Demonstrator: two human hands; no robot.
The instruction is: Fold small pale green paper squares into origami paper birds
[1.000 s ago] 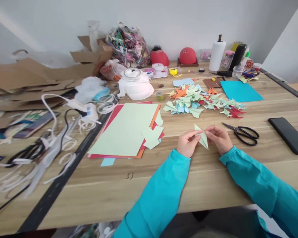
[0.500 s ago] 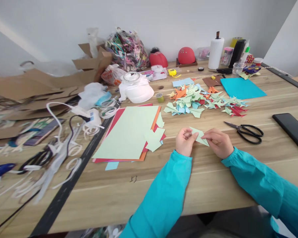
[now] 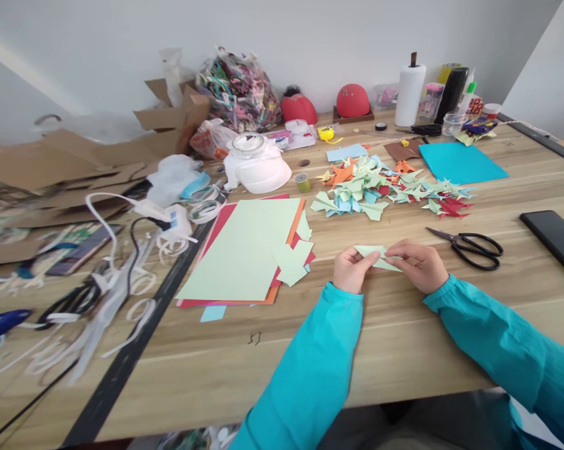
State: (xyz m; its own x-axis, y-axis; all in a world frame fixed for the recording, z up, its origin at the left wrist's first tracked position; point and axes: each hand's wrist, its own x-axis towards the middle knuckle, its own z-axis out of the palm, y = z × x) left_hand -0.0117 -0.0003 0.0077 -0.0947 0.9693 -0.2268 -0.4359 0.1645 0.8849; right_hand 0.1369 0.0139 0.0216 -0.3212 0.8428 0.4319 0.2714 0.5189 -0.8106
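Pinching a slim, pale-green folded-paper piece (image 3: 382, 264) from either side, with the bare left hand (image 3: 351, 269) and bare right hand (image 3: 419, 265) both closed on it, thumb against fingers. Holding it over the light wood-grain desk (image 3: 207, 369), right of the middle, toward the front edge. Just beside the right hand, with black-handled metal scissors (image 3: 456, 239); farther toward the desk's right edge, with a flat black phone (image 3: 551, 240). To the left, with stacked pale-green, red and orange rectangular sheets (image 3: 237, 250). Toward the back edge, with a heap of multicoloured folded-paper shapes (image 3: 361, 181).
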